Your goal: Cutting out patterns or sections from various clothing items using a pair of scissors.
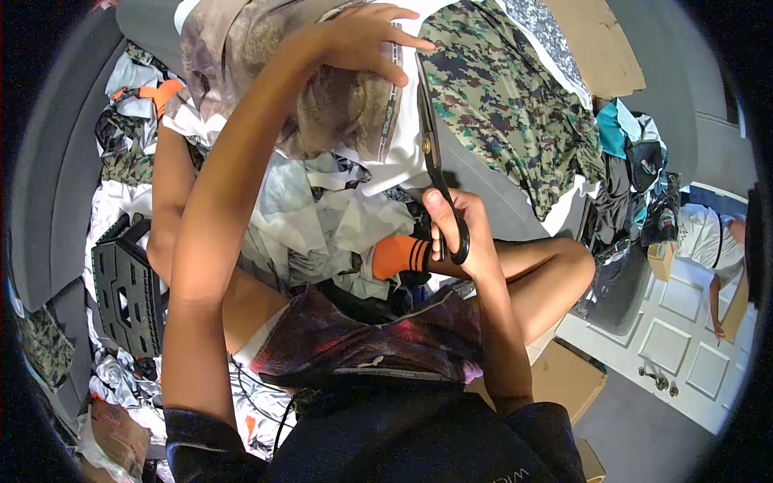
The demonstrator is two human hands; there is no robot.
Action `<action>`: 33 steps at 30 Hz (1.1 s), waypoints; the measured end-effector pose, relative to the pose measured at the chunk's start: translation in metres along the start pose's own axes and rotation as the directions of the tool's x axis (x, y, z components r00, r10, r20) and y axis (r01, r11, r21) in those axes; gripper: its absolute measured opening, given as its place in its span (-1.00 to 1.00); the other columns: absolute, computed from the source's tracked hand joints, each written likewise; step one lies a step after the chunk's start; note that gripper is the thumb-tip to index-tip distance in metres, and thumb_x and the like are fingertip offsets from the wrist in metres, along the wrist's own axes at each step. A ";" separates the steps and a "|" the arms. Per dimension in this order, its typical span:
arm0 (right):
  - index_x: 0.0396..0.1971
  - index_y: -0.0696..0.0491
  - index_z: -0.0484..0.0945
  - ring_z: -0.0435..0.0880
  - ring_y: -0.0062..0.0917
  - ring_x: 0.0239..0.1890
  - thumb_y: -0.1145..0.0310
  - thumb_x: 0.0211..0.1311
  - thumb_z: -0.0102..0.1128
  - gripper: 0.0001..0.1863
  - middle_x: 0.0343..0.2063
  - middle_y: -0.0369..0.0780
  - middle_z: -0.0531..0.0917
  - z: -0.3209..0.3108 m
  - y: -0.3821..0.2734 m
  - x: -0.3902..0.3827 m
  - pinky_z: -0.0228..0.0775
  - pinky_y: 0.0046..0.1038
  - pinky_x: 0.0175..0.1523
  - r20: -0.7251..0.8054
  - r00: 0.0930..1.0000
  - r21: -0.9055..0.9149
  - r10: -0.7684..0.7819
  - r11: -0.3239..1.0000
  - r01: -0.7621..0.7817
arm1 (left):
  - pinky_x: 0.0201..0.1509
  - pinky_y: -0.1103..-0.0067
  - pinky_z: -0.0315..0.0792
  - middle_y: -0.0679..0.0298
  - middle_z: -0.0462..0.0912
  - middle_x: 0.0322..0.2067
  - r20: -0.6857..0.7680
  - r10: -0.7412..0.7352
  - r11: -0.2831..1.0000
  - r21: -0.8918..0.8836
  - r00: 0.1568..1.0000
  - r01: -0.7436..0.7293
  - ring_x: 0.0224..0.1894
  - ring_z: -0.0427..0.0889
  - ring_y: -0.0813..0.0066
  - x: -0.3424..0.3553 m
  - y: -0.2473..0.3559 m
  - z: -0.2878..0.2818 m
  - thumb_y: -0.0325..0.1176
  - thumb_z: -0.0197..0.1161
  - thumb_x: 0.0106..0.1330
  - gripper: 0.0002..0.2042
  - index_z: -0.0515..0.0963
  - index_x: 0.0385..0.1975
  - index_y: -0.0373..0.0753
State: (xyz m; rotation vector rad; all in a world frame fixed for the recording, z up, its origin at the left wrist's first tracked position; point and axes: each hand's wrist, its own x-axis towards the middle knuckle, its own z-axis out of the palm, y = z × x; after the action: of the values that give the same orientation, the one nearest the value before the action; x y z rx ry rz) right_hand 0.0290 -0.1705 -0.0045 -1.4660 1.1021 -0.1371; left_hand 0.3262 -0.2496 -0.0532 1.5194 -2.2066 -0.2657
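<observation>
Left hand (354, 40) splays, right hand (469, 221) grips scissors (427, 147) over grey, perhaps padded surface (501, 177), white door (676, 344) beyond.

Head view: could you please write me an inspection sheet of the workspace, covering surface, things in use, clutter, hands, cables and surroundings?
Surface: grey surface, largely covered by cloth.
Things in use: black scissors, tips toward the picture's top; brown patterned cloth to their left, camouflage cloth to their right.
Clutter: heaped pale cloth between the legs; black slotted plastic piece at left.
Hands: right hand grips the scissors' handles; left hand is open at the brown patterned cloth's edge, contact unclear.
Cables: thin black cord at lower left, ends not traceable.
Surroundings: cardboard box, white door and another person at right.
</observation>
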 end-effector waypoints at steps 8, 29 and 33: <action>-0.59 0.12 0.40 0.34 -0.65 -0.83 -0.11 0.28 0.10 -0.45 -0.77 -0.30 0.39 0.004 0.000 0.000 0.19 -0.63 -0.70 -0.014 1.000 -0.009 -0.009 1.000 0.009 | 0.30 0.38 0.18 0.20 0.26 0.30 -0.005 0.000 1.000 -0.014 1.000 0.000 0.25 0.31 0.21 0.000 0.000 0.001 0.09 0.39 -0.02 -0.35 0.48 0.17 0.23; -0.72 0.03 0.35 0.30 -0.69 -0.83 0.06 0.27 0.20 -0.53 -0.84 -0.35 0.37 0.011 -0.006 -0.005 0.12 -0.62 -0.71 -0.072 0.997 0.034 0.035 0.999 -0.032 | 0.34 0.37 0.13 0.20 0.23 0.32 -0.097 0.011 1.000 -0.026 0.995 -0.013 0.29 0.26 0.19 -0.002 -0.010 0.013 0.05 0.42 -0.06 -0.34 0.48 0.17 0.25; -0.71 0.03 0.36 0.30 -0.68 -0.83 0.09 0.29 0.19 -0.55 -0.84 -0.35 0.37 0.011 -0.005 -0.006 0.13 -0.62 -0.71 -0.063 0.998 0.038 0.029 0.999 -0.027 | 0.35 0.36 0.12 0.19 0.23 0.32 -0.087 -0.002 1.000 -0.009 0.996 0.001 0.29 0.26 0.18 -0.002 -0.008 0.013 0.05 0.42 -0.06 -0.33 0.47 0.18 0.25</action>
State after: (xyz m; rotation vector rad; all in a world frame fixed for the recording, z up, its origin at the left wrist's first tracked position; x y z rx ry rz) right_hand 0.0354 -0.1599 -0.0005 -1.4208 1.1652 -0.1850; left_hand 0.3276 -0.2520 -0.0683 1.4998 -2.1338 -0.2055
